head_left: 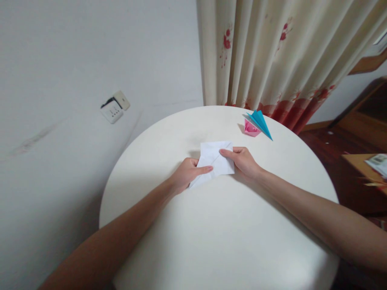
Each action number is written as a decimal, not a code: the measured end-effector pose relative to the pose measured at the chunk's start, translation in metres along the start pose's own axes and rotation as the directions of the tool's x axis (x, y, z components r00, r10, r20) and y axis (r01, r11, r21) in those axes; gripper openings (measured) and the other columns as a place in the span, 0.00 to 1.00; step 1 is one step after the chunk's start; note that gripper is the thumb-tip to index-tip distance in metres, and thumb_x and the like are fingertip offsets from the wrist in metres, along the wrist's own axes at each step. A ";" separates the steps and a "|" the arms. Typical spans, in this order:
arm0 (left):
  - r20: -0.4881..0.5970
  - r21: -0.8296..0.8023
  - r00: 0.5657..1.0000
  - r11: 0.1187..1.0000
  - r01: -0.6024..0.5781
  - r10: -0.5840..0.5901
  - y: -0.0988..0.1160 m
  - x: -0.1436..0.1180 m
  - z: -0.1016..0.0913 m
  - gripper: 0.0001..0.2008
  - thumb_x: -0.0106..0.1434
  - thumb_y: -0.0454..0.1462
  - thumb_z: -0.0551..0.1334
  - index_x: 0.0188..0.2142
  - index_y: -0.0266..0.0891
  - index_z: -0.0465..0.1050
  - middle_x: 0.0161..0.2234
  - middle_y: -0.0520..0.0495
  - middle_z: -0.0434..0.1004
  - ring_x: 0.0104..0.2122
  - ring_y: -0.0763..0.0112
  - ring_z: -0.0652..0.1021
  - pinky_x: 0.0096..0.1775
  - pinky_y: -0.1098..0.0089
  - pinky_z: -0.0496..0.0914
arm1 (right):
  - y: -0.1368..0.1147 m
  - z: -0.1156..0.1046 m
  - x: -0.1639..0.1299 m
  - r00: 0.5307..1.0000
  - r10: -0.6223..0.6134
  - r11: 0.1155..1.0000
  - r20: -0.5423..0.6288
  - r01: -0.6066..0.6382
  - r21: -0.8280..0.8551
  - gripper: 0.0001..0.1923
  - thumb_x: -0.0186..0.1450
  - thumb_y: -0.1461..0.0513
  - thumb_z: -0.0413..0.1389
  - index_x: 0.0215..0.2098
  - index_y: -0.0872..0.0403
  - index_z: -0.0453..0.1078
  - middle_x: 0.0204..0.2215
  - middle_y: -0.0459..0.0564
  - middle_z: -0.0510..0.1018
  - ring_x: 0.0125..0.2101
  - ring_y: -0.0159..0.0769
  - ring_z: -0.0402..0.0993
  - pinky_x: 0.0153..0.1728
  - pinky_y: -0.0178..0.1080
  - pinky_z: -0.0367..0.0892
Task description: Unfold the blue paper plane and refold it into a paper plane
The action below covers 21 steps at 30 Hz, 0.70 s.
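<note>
White folded paper [215, 160] lies near the middle of the round white table [217, 233], partly folded, with a diagonal crease visible across it and a flap pointing down-left under the left hand. Left hand [189, 174] grips the paper's lower-left part, thumb lying across the top surface, the other fingers curled at the edge, so it is pinching the sheet. Right hand [243, 160] holds the paper's right edge, thumb pressed on top near the upper right, fingers tucked beside and under; closed on the paper too. Both forearms reach in from the bottom of the view, resting low over the tabletop. At the table's far right side, well apart from the hands, sit 2 finished folded pieces: a blue paper plane [260, 122] leaning on and touching a small pink paper piece [250, 129]. Behind the table hangs a cream curtain [272, 52] with red flower print, reaching down to the table's far rim. Wall socket [115, 106] on the white wall to the left. Wooden furniture [359, 177] at the right edge with some papers on it, blurred.
</note>
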<state>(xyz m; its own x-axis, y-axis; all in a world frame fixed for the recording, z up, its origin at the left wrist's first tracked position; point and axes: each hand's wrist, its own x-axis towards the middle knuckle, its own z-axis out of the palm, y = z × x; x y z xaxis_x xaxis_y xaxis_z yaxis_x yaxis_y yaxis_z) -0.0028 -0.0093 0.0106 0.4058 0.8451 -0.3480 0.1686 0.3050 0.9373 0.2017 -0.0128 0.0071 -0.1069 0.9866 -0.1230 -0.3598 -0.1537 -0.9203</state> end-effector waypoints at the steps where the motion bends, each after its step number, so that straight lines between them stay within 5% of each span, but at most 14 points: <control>1: 0.011 0.017 1.000 0.999 -0.029 0.029 -0.001 0.001 -0.001 0.18 0.52 0.46 0.74 0.34 0.32 0.82 0.35 0.38 0.84 0.30 0.63 0.81 0.32 0.69 0.72 | -0.002 -0.003 0.002 1.000 -0.017 1.000 -0.010 0.017 0.004 0.14 0.50 0.55 0.71 0.29 0.57 0.79 0.32 0.56 0.84 0.30 0.42 0.79 0.34 0.42 0.74; 15: -0.037 0.082 0.990 0.988 -0.132 0.136 0.001 0.012 -0.033 0.17 0.55 0.47 0.72 0.35 0.35 0.82 0.37 0.37 0.84 0.36 0.65 0.82 0.42 0.67 0.74 | -0.020 -0.027 0.023 0.940 -0.249 0.967 -0.235 0.255 -0.007 0.10 0.51 0.57 0.69 0.30 0.52 0.78 0.35 0.52 0.84 0.36 0.45 0.80 0.38 0.45 0.76; 21: -0.218 0.068 0.965 0.989 -0.134 0.146 0.004 0.015 -0.034 0.17 0.51 0.45 0.74 0.34 0.34 0.81 0.35 0.38 0.83 0.34 0.65 0.81 0.41 0.66 0.73 | -0.023 -0.032 0.026 0.900 -0.301 0.953 -0.316 0.298 -0.059 0.10 0.52 0.56 0.68 0.30 0.51 0.77 0.35 0.54 0.84 0.38 0.48 0.79 0.38 0.47 0.76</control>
<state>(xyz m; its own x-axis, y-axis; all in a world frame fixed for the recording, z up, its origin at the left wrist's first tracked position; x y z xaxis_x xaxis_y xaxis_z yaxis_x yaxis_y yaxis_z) -0.0264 0.0196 0.0092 0.2202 0.9558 -0.1950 0.1730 0.1584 0.9721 0.2370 0.0182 0.0135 0.3052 0.9510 0.0491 -0.3203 0.1510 -0.9352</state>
